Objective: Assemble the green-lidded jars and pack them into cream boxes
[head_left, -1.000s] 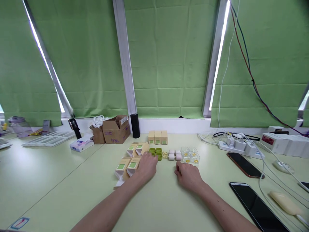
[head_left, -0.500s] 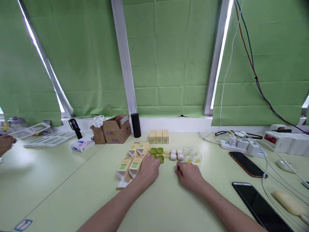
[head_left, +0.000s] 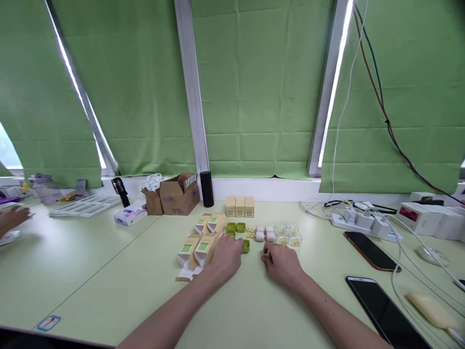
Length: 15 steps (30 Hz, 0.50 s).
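Right at the left hand (head_left: 227,254), green cup (head_left: 246,246).

Green blinds (head_left: 254,87) (lightly creased) shade bright windows (head_left: 8,149).

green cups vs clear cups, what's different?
Colour: the green cups are olive and look opaque; the clear cups are see-through with yellow spots. Layout: one green cup sits apart from the other three, at the left hand's fingertips; the clear cups stand in one tight block beyond the right hand. Shared: four small pieces each.
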Motion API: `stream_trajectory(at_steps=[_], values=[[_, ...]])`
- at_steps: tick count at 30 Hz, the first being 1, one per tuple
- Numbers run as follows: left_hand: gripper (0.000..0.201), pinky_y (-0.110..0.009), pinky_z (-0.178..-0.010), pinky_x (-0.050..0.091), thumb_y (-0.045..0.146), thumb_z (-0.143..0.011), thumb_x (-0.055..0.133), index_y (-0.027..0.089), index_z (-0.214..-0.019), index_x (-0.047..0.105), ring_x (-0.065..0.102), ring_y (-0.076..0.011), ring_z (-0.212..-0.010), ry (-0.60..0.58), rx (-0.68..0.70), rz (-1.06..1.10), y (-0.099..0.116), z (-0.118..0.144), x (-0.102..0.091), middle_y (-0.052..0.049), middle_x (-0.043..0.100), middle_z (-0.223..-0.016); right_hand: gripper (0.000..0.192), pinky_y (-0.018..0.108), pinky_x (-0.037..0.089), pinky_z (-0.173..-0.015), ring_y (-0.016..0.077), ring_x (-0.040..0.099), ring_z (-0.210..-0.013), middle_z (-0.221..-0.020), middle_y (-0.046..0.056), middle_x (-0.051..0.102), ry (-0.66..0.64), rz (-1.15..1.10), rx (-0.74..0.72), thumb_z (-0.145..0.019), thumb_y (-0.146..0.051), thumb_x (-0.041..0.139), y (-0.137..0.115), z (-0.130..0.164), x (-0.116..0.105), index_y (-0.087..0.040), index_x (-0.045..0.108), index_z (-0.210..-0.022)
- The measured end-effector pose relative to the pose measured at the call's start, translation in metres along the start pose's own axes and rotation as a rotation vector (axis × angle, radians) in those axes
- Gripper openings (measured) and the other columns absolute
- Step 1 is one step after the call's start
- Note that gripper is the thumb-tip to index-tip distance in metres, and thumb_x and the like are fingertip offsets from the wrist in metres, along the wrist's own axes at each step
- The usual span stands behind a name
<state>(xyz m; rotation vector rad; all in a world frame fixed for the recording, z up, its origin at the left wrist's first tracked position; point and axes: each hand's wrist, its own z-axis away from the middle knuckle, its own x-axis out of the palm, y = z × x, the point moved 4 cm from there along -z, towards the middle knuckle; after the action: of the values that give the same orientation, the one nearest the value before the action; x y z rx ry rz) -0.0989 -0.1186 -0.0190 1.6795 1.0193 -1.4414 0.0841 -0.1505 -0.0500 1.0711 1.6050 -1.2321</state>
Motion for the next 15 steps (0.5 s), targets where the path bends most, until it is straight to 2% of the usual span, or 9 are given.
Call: stream_trajectory(at_steps=[5,8,10,13,15], values=[[0.026,-0.039,-0.084,0.044,0.016,-0.095,0.045,0.020,-0.094,0.071,0.065,-0.0280,-0.089,0.068,0.061,-0.057,0.017,0.008,-0.008,-0.012,0.072,-0.090,0.031,0.030,0.044,-0.074,0.0215,0.069,-0.094,-0.115,0.005,0.072,0.146,-0.254,-0.030,-0.088,-0.023,0.065,0.000,0.001,0.001,-0.022,0.059,-0.118],[0.024,-0.039,-0.086,0.043,0.015,-0.095,0.047,0.020,-0.092,0.070,0.064,-0.0272,-0.088,0.090,0.128,-0.044,0.029,0.012,-0.012,-0.012,0.071,-0.087,0.045,0.030,0.050,-0.080,0.0156,0.069,-0.084,-0.131,0.006,0.066,0.177,-0.477,-0.079,-0.085,-0.020,0.066,-0.002,0.000,0.006,-0.024,0.052,-0.129],[0.022,-0.040,-0.086,0.042,0.014,-0.095,0.049,0.019,-0.089,0.070,0.064,-0.0265,-0.086,0.119,0.188,-0.006,0.035,0.015,-0.013,-0.011,0.070,-0.082,0.049,0.031,0.052,-0.080,0.0152,0.068,-0.085,-0.134,0.006,0.064,0.195,-0.606,-0.128,-0.084,-0.018,0.064,-0.003,-0.001,0.009,-0.025,0.051,-0.131],[0.019,-0.041,-0.082,0.042,0.013,-0.092,0.052,0.018,-0.090,0.070,0.063,-0.0262,-0.082,0.233,0.273,0.077,0.037,0.016,-0.020,-0.010,0.069,-0.078,0.047,0.032,0.055,-0.074,0.0187,0.067,-0.092,-0.127,0.007,0.067,0.243,-0.724,-0.159,-0.082,-0.018,0.062,-0.001,-0.003,0.009,-0.025,0.054,-0.127],[0.021,-0.042,-0.081,0.043,0.013,-0.090,0.053,0.018,-0.101,0.070,0.062,-0.0262,-0.082,0.353,0.287,0.170,0.032,0.015,-0.028,-0.010,0.070,-0.082,0.046,0.031,0.055,-0.070,0.0193,0.067,-0.090,-0.125,0.007,0.068,0.278,-0.776,-0.159,-0.080,-0.018,0.062,0.002,-0.003,0.006,-0.026,0.056,-0.125]])
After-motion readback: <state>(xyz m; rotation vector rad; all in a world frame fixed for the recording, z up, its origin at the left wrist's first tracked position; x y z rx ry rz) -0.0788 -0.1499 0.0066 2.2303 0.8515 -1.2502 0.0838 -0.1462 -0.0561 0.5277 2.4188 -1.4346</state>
